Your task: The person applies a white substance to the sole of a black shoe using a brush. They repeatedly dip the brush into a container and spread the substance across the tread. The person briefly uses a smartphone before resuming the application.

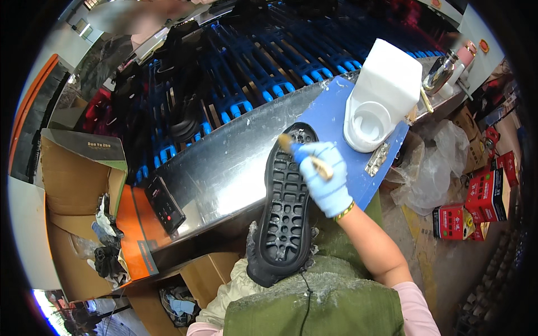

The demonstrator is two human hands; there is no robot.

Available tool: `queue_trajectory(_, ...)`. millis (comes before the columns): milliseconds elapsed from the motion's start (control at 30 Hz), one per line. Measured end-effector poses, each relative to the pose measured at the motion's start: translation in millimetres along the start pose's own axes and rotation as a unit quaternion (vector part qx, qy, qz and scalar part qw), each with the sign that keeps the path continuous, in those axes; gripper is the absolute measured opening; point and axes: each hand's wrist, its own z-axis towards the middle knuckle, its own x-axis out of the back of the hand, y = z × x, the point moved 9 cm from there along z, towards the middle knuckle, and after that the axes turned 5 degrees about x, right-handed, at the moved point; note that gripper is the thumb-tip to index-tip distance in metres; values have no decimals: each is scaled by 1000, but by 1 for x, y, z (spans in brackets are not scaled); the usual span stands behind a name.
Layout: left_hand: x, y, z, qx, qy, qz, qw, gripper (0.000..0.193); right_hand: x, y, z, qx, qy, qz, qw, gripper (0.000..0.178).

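Seen from the head view, your right hand (327, 178), gloved in pale blue, pinches a brush (286, 142) over the far end of a black sole (284, 196), which sits just left of that hand. Your left hand cannot be made out clearly, so its hold cannot be told. A white tub (392, 71) stands beyond the right hand. The step appears to be coating the sole; the next move likely calls for light strokes kept inside its edge.
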Motion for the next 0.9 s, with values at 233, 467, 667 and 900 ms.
queue_trajectory(233, -13, -8, 11, 47, -74, 60, 994, 77, 4, 24, -14, -267, 14, 391, 881, 17)
queue_trajectory(467, -6, 11, 64, -179, -78, 171, 966, 41, 16, 0, -42, -371, -72, 399, 835, 14)
queue_trajectory(667, 9, 13, 38, -120, 100, 218, 964, 58, 24, -49, -67, -301, -173, 402, 847, 12)
queue_trajectory(900, -18, 9, 46, -52, -3, 199, 979, 81, 163, 45, 33, -109, 108, 126, 980, 14)
